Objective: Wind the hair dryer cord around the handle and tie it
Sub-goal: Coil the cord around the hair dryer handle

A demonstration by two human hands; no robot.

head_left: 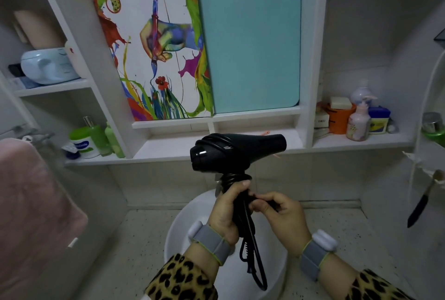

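Both hands are raised over a white basin [183, 232], whose rim curves below the wrists. Beyond the fingers a white shelf edge [168, 154] runs across, and the hair dryer [231, 152] rises in front of it, nozzle toward the right hand's side. A pink towel [31, 203] hangs well out from the left hand [227, 210], and a dark-handled brush [420, 205] well out from the right hand [281, 213]; open air lies between. The left hand is wrapped round the handle [237, 216], thumb up against coils of cord [252, 251] wound at its top. The right hand, just beside it, pinches the cord. A loop of cord hangs between the wrists.
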